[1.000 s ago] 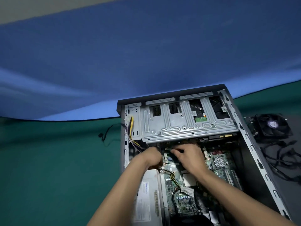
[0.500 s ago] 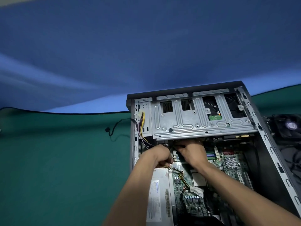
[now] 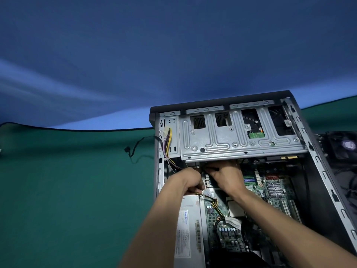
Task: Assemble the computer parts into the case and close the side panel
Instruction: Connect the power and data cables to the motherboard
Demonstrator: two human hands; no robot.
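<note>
The open computer case (image 3: 326, 182) lies on its side on a green mat. Its silver drive cage (image 3: 231, 140) spans the far end, above the green motherboard (image 3: 274, 188). A grey power supply (image 3: 188, 229) sits at the near left. My left hand (image 3: 188, 180) is a fist at the motherboard's left edge, closed on a yellow-and-black power cable (image 3: 214, 204) that trails from it. My right hand (image 3: 226, 176) is beside it, fingers pinched on a small black connector (image 3: 209, 168) just under the cage's edge. The fingertips are partly hidden in shadow.
A black cooler fan (image 3: 345, 146) with loose cables lies on the mat right of the case. A thin black cable (image 3: 135, 151) hangs out of the case's left side. A yellow and purple wire bundle (image 3: 168, 140) runs along the cage's left end. A blue backdrop rises behind.
The view has swung so the case sits further right in frame. Both hands have crept slightly further in toward the drive cage's edge, still gripping.
</note>
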